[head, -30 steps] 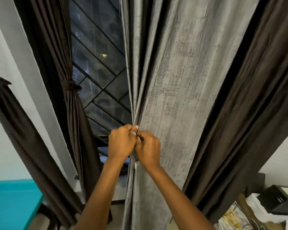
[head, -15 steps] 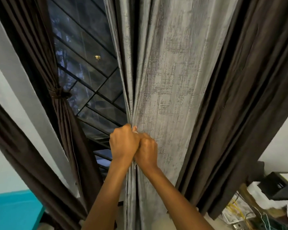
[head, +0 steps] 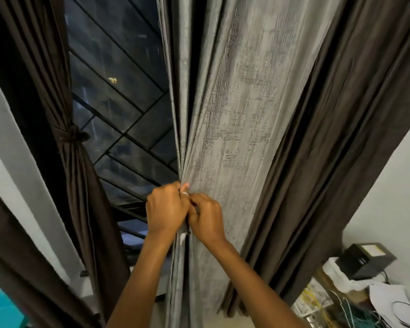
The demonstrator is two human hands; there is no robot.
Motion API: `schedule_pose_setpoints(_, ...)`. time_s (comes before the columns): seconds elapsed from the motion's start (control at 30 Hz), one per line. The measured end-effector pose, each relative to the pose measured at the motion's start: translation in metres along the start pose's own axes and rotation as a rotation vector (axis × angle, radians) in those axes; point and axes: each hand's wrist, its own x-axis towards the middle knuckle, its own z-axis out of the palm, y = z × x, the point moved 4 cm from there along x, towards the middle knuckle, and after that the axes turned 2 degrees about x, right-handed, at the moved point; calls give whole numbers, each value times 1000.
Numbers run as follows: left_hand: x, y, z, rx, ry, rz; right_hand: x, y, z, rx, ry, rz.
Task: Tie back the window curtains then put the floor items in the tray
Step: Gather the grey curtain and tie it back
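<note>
Head view: just the one camera, looking at the window.
Grey curtain (head: pixel 237 129): hangs centre, bunched into folds at hand level.
Left hand (head: pixel 167 209): fist closed around the gathered grey folds, ring on one finger.
Right hand (head: pixel 207 217): closed on the same bunch, touching the left.
Brown curtain (head: pixel 74 162): left side, already cinched with a tie (head: pixel 70 136).
Tray: can't spot it.

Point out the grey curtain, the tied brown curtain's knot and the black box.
grey curtain (head: pixel 234 119): head view, its broad front fold.
knot (head: pixel 69 136): head view, the band's middle.
black box (head: pixel 365 259): head view, its top face.
</note>
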Motion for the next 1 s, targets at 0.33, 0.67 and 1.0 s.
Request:
schedule_pose_setpoints(0.33,6,-18,-9,-41,-9,79,31,128,-80,-48,195,549)
schedule_pose_setpoints(0.67,12,-14,-4,-7,32,94,70,176,-119,430,-140,574)
schedule_pose_setpoints(1.0,11,1,7,86,26,10,26,146,-135,-139,280,327)
